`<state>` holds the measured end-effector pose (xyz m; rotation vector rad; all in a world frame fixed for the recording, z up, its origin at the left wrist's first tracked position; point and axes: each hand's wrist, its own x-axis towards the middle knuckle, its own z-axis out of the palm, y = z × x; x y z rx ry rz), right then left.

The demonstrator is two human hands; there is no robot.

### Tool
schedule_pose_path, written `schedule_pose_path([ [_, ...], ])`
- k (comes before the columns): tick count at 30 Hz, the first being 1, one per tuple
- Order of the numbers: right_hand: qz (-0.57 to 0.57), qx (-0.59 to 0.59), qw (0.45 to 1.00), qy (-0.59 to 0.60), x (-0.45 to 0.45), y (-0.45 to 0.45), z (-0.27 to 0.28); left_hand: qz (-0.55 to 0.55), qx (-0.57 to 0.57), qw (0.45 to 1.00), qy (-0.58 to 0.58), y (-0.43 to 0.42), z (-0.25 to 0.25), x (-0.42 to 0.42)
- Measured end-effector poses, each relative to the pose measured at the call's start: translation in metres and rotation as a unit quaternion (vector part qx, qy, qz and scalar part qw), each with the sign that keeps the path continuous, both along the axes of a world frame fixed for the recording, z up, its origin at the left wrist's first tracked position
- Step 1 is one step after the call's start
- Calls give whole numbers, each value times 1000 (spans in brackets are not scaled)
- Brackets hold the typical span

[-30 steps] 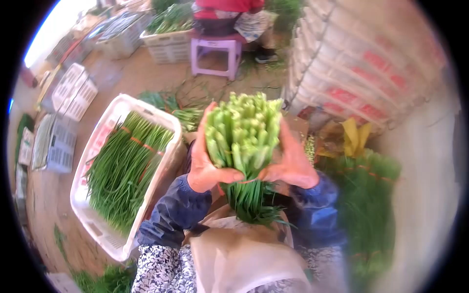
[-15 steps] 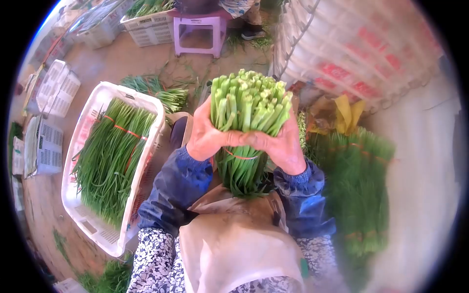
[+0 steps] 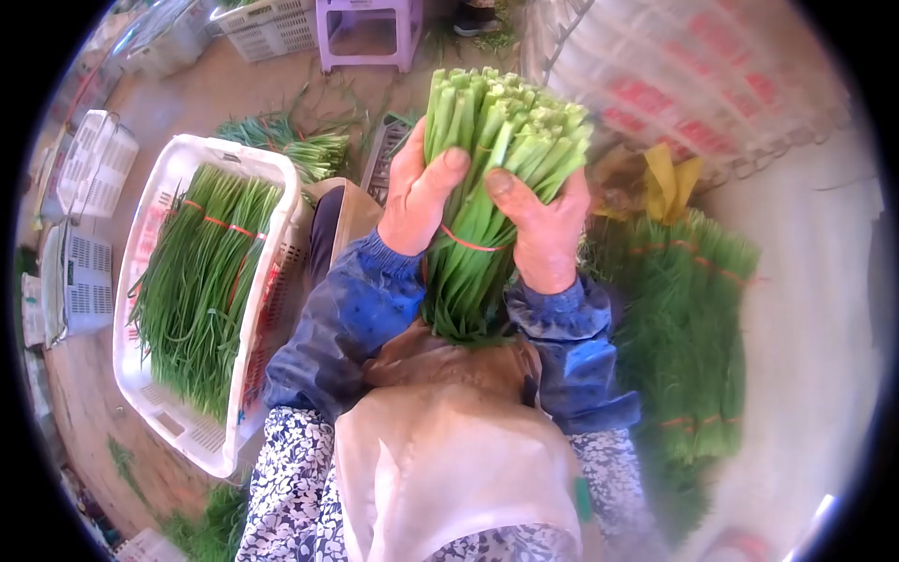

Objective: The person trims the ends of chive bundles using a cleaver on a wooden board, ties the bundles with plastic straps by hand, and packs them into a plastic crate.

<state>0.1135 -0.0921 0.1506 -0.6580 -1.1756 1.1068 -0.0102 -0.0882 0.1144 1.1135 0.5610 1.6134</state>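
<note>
Our left hand [image 3: 426,192] and right hand [image 3: 545,232] have shifted since the earlier frame: thumbs that met then now lie apart. Both are curled around the bundle of green stalks [image 3: 471,201], open only to its width, pale ends far, leaves near the apron [image 3: 449,450], a red band [image 3: 471,241] circling it. Left stands a white crate [image 3: 187,431] of greens [image 3: 201,290]; right lie more tied bundles [image 3: 688,347].

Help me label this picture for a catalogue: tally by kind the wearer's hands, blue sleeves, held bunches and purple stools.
Hands: 2 (left hand, right hand)
Blue sleeves: 2 (left sleeve, right sleeve)
Held bunches: 1 (green bunch)
Purple stools: 1 (stool, partly cut off at the top)
Total: 6
</note>
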Motion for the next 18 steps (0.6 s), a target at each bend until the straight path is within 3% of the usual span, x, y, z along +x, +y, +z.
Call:
schedule_pose_path([
  [3, 9, -26, 999, 25, -7, 2, 1, 60, -19, 998, 7, 12, -5, 2],
  [4, -42, 16, 998, -33, -8, 12, -4, 68, -24, 996, 48, 16, -5, -1],
  [7, -32, 72, 991, -111, 12, 35, -8, 65, -10, 994, 89, 26, -17, -11],
  [9, -10, 34, 998, -55, 13, 26, 4, -32, 32, 999, -22, 35, -49, -14],
  [10, 16, 7, 1000, 2, 10, 26, 12, -32, 22, 999, -22, 30, -46, -12],
  [12, 26, -27, 999, 9, 7, 29, 24, -34, 5, 999, -23, 32, -53, -18],
  [13, 38, -61, 997, 16, 7, 29, 24, -99, 33, 994, 17, 47, -69, -27],
  [15, -49, 74, 994, -62, -11, 45, 16, -183, 53, 980, 51, 41, -70, -20],
  [17, -184, 192, 958, -111, -23, 56, 16, -155, -74, 985, 3, 23, -24, -14],
  [18, -261, 211, 934, -120, -20, 58, 17, -160, -63, 985, 18, 20, -17, -11],
])
